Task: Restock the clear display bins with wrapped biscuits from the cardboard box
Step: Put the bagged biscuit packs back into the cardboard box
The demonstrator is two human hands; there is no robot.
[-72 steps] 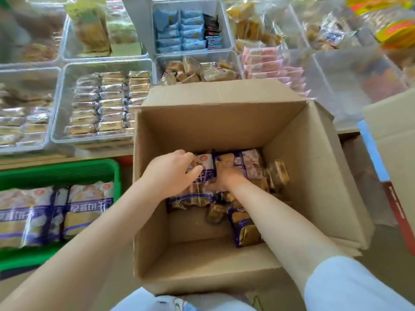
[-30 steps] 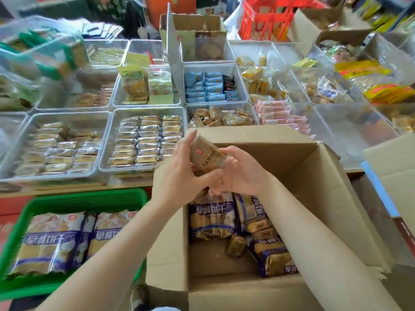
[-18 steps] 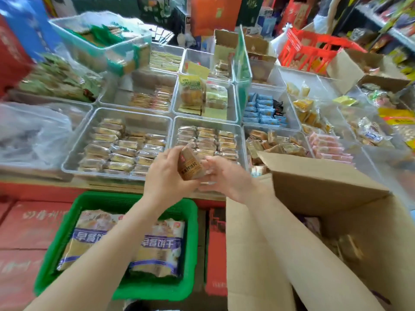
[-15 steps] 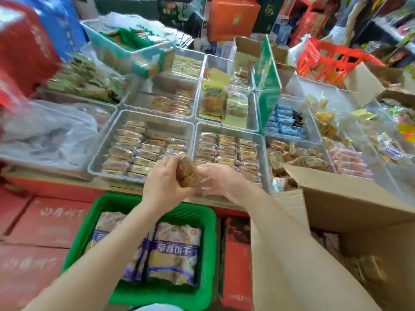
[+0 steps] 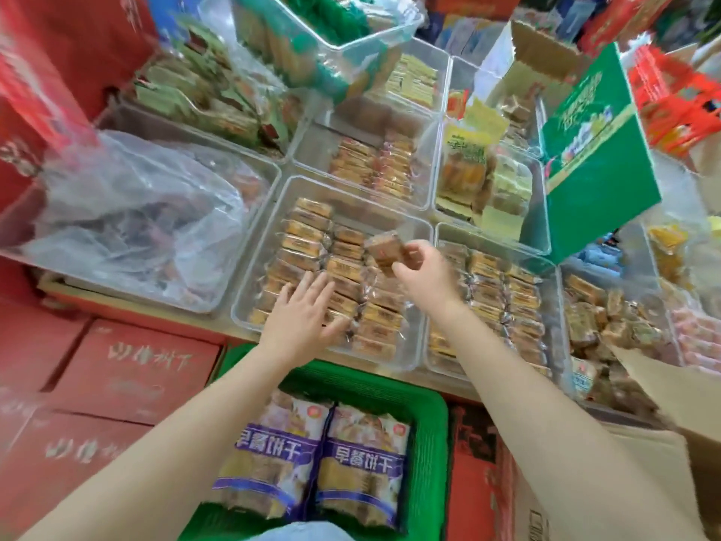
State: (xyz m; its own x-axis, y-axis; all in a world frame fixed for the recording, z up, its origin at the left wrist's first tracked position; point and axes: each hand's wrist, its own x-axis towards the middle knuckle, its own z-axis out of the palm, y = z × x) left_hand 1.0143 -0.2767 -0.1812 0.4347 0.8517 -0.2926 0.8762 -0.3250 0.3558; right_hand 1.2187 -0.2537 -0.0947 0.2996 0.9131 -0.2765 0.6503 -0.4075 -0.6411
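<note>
1. Rows of wrapped biscuits (image 5: 308, 244) fill a clear display bin (image 5: 249, 318) at the front edge of the display shelf, above a green basket (image 5: 433, 408).
2. The right hand (image 5: 427, 273) pinches one brown wrapped biscuit pack (image 5: 384, 246) between thumb and fingertips, holding it above the middle of that bin, clear of the rows below.
3. The left hand (image 5: 304, 316) is flat, fingers straight and spread, resting on the biscuit rows near the bin's front edge; it grips nothing.
4. Just right of this bin sits a second clear bin (image 5: 441, 236) with similar wrapped rows; it touches the first along their shared wall.
5. A corner of the cardboard box (image 5: 663, 388) shows at the right edge of the view, in front of the shelf.
6. The green basket holds two large biscuit bags (image 5: 363, 462) with purple bands, lying side by side.
7. At the shelf's left end a bin carries a crumpled clear plastic bag (image 5: 136, 212).
8. Red cartons (image 5: 128, 369) stand below the shelf, left of the basket.
9. A green carton (image 5: 593, 158) stands tilted among the rear bins on the right.
</note>
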